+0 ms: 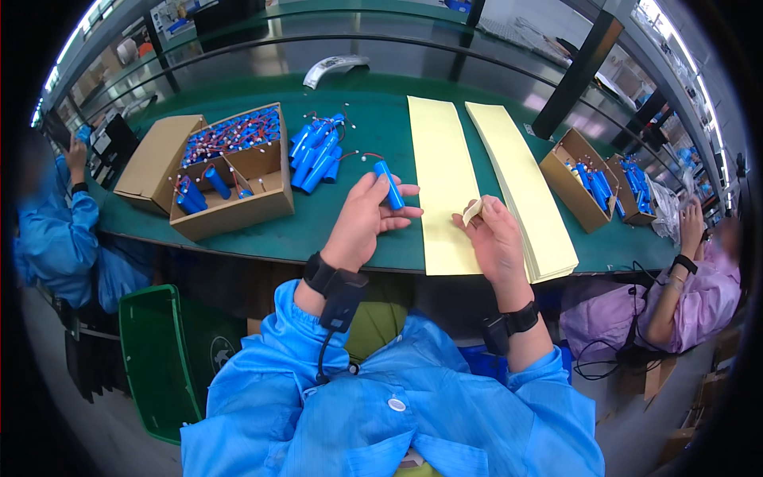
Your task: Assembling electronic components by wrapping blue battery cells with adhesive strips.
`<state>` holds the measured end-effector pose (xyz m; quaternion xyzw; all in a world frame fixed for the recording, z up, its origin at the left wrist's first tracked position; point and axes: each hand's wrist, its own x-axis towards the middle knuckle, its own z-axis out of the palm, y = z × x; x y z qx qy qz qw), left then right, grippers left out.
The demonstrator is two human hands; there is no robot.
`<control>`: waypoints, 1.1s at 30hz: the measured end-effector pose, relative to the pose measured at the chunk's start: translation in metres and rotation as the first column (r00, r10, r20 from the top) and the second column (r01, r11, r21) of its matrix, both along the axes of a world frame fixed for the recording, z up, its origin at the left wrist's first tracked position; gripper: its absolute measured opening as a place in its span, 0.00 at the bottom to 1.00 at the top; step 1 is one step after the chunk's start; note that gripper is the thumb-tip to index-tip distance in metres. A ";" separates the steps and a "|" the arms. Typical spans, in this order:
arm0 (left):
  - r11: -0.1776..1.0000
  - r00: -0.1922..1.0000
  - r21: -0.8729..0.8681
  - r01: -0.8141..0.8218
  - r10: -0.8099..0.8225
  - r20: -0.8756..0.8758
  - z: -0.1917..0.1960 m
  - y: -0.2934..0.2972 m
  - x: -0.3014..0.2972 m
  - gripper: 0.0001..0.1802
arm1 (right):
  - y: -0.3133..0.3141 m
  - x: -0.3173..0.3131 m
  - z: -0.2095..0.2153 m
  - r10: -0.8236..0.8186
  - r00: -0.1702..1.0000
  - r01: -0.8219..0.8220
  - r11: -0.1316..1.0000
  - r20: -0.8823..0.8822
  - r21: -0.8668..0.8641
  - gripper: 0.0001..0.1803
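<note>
My left hand (358, 225) holds a blue cylindrical battery (390, 189) between thumb and fingers, its thin red wire and small white plug trailing to the left. A small pale yellow slip (473, 211) is pinched in my right hand (501, 238), above a long yellow paper sheet (442, 175). Right of that sheet lies a thick stack of the same yellow paper (528, 191). Several more blue batteries (319, 153) with wires are piled beyond my left hand.
An open cardboard box (230, 220) with dividers holds many wired batteries at left. Two smaller battery boxes (575, 195) (628, 207) stand at right. A curved metal piece (334, 68) lies at the back. Co-workers sit at both sides; a green bin (159, 362) is below left.
</note>
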<state>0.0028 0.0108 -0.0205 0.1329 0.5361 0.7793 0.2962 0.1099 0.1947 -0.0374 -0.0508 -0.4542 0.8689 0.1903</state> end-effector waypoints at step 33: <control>0.831 0.889 0.446 0.331 -0.433 0.147 -0.006 -0.006 0.049 0.27 | -0.033 0.002 0.041 0.105 0.963 -0.186 0.927 0.250 0.326 0.06</control>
